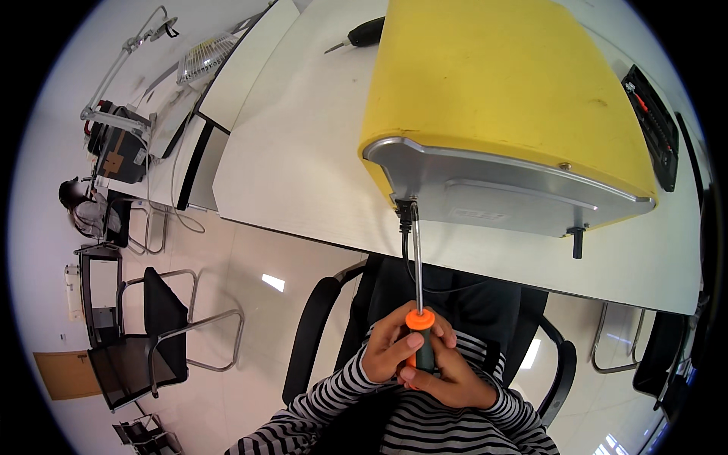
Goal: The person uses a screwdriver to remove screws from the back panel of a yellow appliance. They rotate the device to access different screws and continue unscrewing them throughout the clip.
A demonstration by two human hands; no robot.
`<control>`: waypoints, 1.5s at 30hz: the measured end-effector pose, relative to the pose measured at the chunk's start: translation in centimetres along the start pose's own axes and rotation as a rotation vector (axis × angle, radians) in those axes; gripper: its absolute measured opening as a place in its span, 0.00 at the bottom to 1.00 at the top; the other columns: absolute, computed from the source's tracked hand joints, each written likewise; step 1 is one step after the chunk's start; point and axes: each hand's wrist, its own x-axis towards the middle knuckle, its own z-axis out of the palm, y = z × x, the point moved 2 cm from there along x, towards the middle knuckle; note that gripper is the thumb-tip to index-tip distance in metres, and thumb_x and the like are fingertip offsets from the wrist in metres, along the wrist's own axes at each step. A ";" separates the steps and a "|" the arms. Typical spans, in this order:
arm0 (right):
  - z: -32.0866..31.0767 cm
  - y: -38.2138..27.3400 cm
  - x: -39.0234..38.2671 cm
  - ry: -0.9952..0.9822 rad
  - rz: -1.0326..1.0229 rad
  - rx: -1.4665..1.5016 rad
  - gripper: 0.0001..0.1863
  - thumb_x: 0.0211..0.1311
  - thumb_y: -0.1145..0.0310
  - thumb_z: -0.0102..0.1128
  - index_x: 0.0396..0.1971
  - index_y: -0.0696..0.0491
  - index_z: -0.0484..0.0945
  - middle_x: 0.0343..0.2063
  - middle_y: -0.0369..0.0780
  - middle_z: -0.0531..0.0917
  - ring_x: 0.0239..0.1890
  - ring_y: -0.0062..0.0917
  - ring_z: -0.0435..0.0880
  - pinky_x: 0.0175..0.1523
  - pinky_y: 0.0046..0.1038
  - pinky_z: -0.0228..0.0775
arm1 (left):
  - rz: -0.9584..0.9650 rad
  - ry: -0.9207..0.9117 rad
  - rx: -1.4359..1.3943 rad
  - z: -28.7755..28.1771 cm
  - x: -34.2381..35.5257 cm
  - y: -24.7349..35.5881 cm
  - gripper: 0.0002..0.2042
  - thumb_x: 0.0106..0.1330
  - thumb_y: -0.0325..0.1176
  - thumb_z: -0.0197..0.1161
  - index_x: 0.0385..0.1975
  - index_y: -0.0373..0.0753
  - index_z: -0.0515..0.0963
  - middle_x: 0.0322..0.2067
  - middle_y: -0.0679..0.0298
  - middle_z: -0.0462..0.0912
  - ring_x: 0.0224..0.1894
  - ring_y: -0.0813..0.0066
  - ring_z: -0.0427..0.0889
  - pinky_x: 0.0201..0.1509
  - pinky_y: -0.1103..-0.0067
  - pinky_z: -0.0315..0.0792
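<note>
Both hands are closed around the orange and dark green handle of a long screwdriver [419, 322]. My left hand [387, 350] wraps the handle from the left, its thumb along the side. From the right, my right hand [453, 379] grips lower down, with its thumb across the handle's end. The metal shaft points away from me, its tip at the grey end panel [500, 193] of a large yellow-cased machine [485, 83]. Whether the tip sits in a screw is too small to tell. Right beside the tip, a black power plug [405, 216] is in the panel.
The machine stands on a white table [303, 152], near its front edge. A black knob [577, 241] juts from the panel's right. Behind lies a black-handled tool [364, 32]; an open black tool case [652, 125] is at right. Chairs [171, 326] and a seated person [87, 208] are left.
</note>
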 end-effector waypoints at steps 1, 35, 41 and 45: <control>0.0 0.1 -0.1 -0.017 -0.002 -0.002 0.13 0.55 0.70 0.48 0.37 0.61 0.59 0.26 0.37 0.73 0.28 0.16 0.73 0.34 0.16 0.66 | 0.008 -0.003 0.000 0.0 0.0 0.0 0.10 0.57 0.32 0.45 0.32 0.30 0.65 0.30 0.52 0.72 0.35 0.68 0.72 0.41 0.75 0.66; 0.3 -0.2 0.1 -0.177 0.240 0.725 0.14 0.56 0.64 0.49 0.35 0.59 0.66 0.24 0.35 0.70 0.26 0.15 0.69 0.31 0.16 0.62 | -0.101 -0.080 -0.050 -0.1 0.1 0.4 0.17 0.55 0.39 0.44 0.32 0.28 0.67 0.30 0.51 0.72 0.33 0.66 0.72 0.41 0.75 0.66; 1.4 1.9 -0.4 -0.269 0.275 1.025 0.18 0.52 0.65 0.49 0.39 0.60 0.61 0.21 0.42 0.71 0.22 0.22 0.70 0.25 0.18 0.61 | -0.125 -0.193 -0.248 -0.1 0.4 0.3 0.18 0.52 0.40 0.45 0.28 0.28 0.71 0.26 0.53 0.74 0.32 0.64 0.72 0.40 0.74 0.64; 0.9 1.9 -0.2 -0.175 0.306 0.934 0.16 0.54 0.66 0.47 0.39 0.61 0.61 0.24 0.42 0.72 0.24 0.23 0.72 0.26 0.16 0.63 | -0.081 -0.141 -0.265 -0.6 0.2 0.2 0.14 0.52 0.36 0.48 0.28 0.29 0.71 0.26 0.53 0.74 0.32 0.65 0.72 0.40 0.74 0.65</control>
